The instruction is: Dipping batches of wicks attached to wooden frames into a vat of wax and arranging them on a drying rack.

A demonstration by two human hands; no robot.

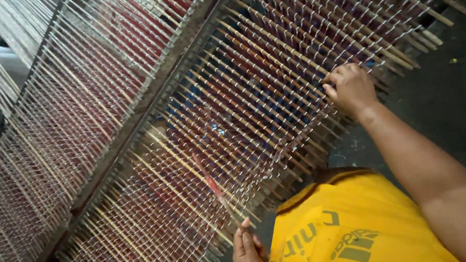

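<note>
Here both hands (pixel 351 88) grip wire rack (pixel 232 120)

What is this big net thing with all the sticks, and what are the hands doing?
The picture comes from a camera worn on a person's head, looking down, so you see their own yellow shirt and two bare hands. The big net is a wire mesh rack, with a second rack beside it. Lots of thin wooden sticks poke through the holes in rows, with their ends sticking out at the edge. Behind the wire you can see red and dark colour on the sticks. The right hand rests on the wire near the stick ends. The left hand pinches the end of one red-coated stick that lies on top of the mesh. The floor is dark.
</note>
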